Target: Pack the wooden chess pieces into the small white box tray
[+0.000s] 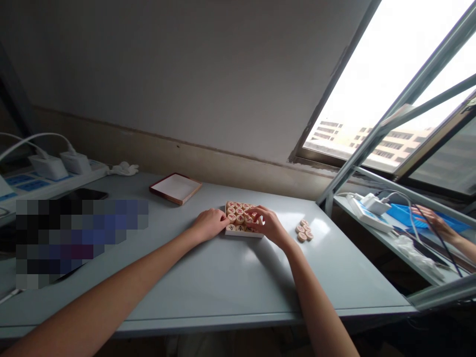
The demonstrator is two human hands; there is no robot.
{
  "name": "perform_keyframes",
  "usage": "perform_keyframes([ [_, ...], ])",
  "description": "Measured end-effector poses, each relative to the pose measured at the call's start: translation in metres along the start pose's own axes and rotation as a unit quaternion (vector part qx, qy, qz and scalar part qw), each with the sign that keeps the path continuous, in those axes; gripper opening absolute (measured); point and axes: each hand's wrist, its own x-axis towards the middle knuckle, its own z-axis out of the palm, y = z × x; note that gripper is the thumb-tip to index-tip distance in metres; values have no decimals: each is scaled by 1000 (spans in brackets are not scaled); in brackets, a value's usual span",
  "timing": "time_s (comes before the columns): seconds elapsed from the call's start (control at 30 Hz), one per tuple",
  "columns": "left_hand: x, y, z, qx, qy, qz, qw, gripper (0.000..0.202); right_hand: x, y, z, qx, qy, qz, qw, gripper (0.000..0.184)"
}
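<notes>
Wooden game pieces [238, 214], round discs with red marks, fill a shallow tray [243, 233] that we take as our landmark on the grey table [223, 277]. We cannot count the discs in the tray exactly; they lie in close rows. Our left hand [210, 224] rests against the tray's left edge, fingers curled loosely together, fingertips touching the rim and the nearest discs; whether it pinches a disc we cannot tell. Our right hand [268, 225] lies over the tray's right part, fingers bent down onto the discs, thumb and forefinger drawn close on one of them, though the hold itself is too small to make out. The tray sits directly between and under both hands.

Right of the tray, near but apart from it, lies a small heap of loose discs [304, 230], about five. Beyond the tray to the left sits one flat box lid [175, 188], red-edged with a pale inside. Further left of it a power strip [55, 173] carries two white chargers. Far right of the tray, another person's hand [433, 218] shows past the window frame.
</notes>
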Motion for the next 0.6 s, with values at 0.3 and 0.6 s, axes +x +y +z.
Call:
perform_keyframes([
  [0.3, 1, -1, 1, -2, -5, -6, 1000, 32, -15, 25, -35, -303, 159, 306, 888, 23],
  [0.6, -1, 2, -3, -7, -6, -8, 1000, 31, -33, 40, -45, -312, -21, 426, 849, 18],
])
